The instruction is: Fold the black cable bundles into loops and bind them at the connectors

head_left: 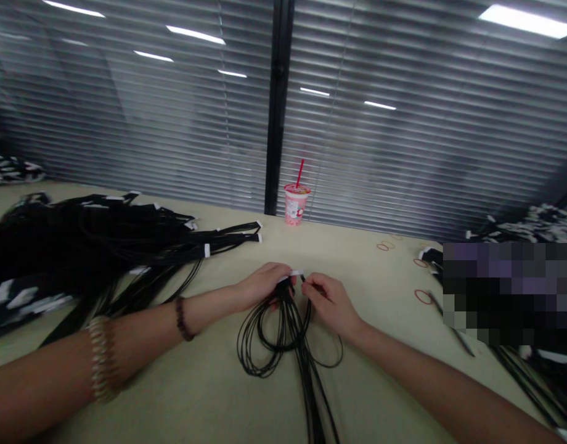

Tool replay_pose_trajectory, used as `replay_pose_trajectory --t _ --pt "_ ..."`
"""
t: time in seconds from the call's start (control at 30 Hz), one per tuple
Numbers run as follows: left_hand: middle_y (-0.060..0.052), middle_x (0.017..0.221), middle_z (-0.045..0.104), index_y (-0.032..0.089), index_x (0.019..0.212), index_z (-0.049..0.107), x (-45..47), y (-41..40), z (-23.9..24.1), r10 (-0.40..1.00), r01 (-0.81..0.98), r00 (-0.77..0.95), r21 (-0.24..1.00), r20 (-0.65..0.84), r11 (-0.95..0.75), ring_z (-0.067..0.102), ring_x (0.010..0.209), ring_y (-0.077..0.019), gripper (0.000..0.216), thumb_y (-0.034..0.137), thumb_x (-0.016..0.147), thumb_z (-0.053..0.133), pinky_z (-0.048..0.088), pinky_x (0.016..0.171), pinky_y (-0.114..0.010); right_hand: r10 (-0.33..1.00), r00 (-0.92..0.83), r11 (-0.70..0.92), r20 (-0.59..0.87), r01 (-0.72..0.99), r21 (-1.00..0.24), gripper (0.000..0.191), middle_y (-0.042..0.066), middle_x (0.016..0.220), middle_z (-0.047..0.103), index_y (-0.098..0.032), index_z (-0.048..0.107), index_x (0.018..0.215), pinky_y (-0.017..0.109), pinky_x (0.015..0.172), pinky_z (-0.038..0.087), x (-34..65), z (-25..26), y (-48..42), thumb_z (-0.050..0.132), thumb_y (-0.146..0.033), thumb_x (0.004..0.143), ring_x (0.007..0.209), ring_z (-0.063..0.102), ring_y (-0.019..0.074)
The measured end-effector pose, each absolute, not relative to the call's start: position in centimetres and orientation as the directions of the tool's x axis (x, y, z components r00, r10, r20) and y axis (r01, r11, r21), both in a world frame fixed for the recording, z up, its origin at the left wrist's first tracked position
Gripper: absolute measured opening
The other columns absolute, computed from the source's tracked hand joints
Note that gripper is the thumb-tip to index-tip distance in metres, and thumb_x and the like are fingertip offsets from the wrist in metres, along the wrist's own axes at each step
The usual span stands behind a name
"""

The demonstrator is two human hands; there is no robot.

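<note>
A bundle of thin black cables (pixel 290 327) hangs in loops in front of me over the pale table. My left hand (pixel 269 285) is closed around its upper end, where a white connector (pixel 296 272) sticks out to the right of the thumb. My right hand (pixel 327 297) pinches one black cable end just right of that connector, its fingertips close together. From the loops, straight black strands (pixel 314 394) run down toward the table's near edge. The fingers of my left hand are partly hidden behind the bundle.
A large heap of black cables (pixel 126 231) with white ends lies on the left. A pink cup (pixel 296 205) with a red straw stands by the window blinds. Several rubber bands (pixel 423 297) and a dark thin stick (pixel 452 325) lie right, beside more cables (pixel 551 370) and a pixelated patch.
</note>
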State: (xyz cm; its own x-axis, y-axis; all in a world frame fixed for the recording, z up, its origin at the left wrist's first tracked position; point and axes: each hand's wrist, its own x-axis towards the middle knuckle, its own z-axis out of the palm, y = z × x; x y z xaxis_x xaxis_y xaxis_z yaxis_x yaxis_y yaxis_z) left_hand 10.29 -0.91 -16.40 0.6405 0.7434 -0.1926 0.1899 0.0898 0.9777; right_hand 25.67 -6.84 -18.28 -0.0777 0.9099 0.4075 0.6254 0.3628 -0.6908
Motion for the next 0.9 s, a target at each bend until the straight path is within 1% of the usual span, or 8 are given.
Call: replay_pose_trajectory --t 0.1,0.17,0.3,0.47,0.67,0.9 --pt "0.004 0.051 0.05 0.014 0.075 0.05 10.44 -0.98 -16.52 0.752 0.215 0.634 0.975 -0.18 0.052 0.039 0.035 -0.0042 0.036 0.05 0.071 0.044 0.028 0.035 -0.017 0.897 -0.102 0.379 0.43 0.677 -0.63 0.021 -0.002 0.055 0.044 -0.015 0.051 0.06 0.017 0.05 0.028 25.46 -18.06 -7.06 0.042 -0.02 0.078 0.053 0.039 0.0073" --pt "0.004 0.05 0.049 0.013 0.076 0.051 10.44 -0.98 -16.5 0.743 0.221 0.643 0.974 -0.184 0.05 0.039 0.035 -0.0038 0.04 0.052 0.07 0.046 0.028 0.035 -0.017 0.889 -0.12 0.391 0.441 0.701 -0.596 0.02 -0.002 0.055 0.045 -0.014 0.05 0.058 0.017 0.051 0.028 25.35 -17.92 -7.18 0.043 -0.018 0.076 0.053 0.04 0.0071" --pt "0.002 0.052 0.052 0.012 0.076 0.053 10.18 -0.81 -16.51 0.709 0.212 0.674 0.974 -0.205 0.08 0.042 0.037 -0.0047 0.041 0.052 0.071 0.045 0.03 0.035 -0.017 0.881 -0.132 0.393 0.454 0.739 -0.547 0.02 -0.002 0.054 0.045 -0.014 0.051 0.057 0.018 0.051 0.027 25.28 -17.84 -7.35 0.043 -0.016 0.075 0.053 0.04 0.0071" --pt "0.0 0.056 0.055 0.01 0.077 0.055 9.8 -0.41 -16.71 0.671 0.176 0.709 0.976 -0.216 0.128 0.044 0.038 -0.0054 0.042 0.051 0.071 0.047 0.032 0.036 -0.018 0.868 -0.149 0.407 0.474 0.761 -0.506 0.021 -0.001 0.056 0.046 -0.014 0.051 0.059 0.018 0.051 0.027 25.19 -18.01 -7.45 0.042 -0.019 0.077 0.054 0.041 0.0076" --pt "-0.001 0.058 0.056 0.01 0.079 0.055 9.81 -0.3 -16.67 0.647 0.178 0.732 0.977 -0.212 0.118 0.048 0.04 -0.0073 0.042 0.051 0.071 0.046 0.036 0.037 -0.019 0.85 -0.173 0.433 0.497 0.767 -0.474 0.019 -0.002 0.057 0.045 -0.014 0.047 0.059 0.018 0.051 0.026 25.13 -18.09 -7.47 0.043 -0.018 0.077 0.054 0.04 0.0071" --pt "-0.001 0.058 0.055 0.01 0.078 0.055 9.92 -0.39 -16.87 0.645 0.168 0.739 0.981 -0.193 0.102 0.048 0.04 -0.0069 0.042 0.05 0.072 0.044 0.038 0.036 -0.019 0.843 -0.18 0.441 0.507 0.771 -0.46 0.018 -0.002 0.056 0.044 -0.014 0.044 0.059 0.017 0.051 0.025 25.24 -18.21 -7.46 0.043 -0.017 0.077 0.052 0.038 0.0064"
